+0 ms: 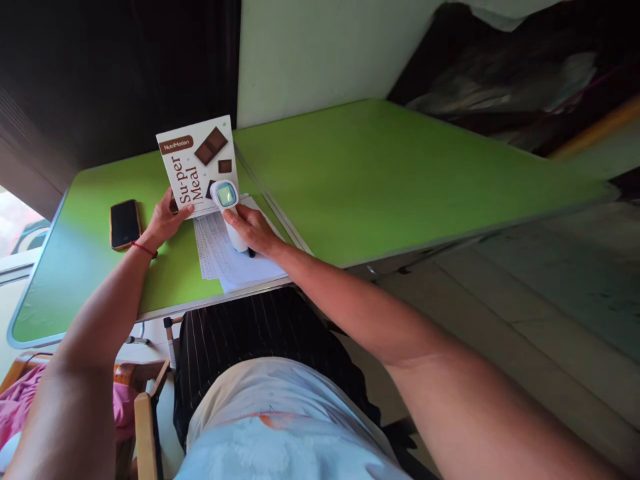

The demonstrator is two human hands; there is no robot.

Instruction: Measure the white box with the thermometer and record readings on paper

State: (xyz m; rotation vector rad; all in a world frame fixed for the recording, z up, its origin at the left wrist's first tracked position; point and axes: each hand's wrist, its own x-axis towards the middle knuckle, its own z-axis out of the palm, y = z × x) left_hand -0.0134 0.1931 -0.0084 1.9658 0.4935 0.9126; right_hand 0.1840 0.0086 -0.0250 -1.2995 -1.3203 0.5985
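My left hand (pixel 167 219) grips the lower left edge of a white box (pixel 200 143) printed "NutriMotion Su-per Meal" with brown chocolate pieces. The box stands tilted up, its printed face toward me. In my right hand (pixel 254 230) is a white infrared thermometer (pixel 224 194) with a small lit screen facing me. It overlaps the box's lower right corner in view; whether the two touch, I cannot tell. Below both hands lie sheets of paper (pixel 245 270) covered with rows of writing, with something small and dark by the thermometer's handle.
A phone (pixel 125 224) in an orange-brown case lies left of my left hand. The green folding table (pixel 340 173) has a metal-edged seam. A dark panel (pixel 120 73) and a pale wall rise behind it. At lower left is a wooden chair (pixel 145 427) with pink cloth.
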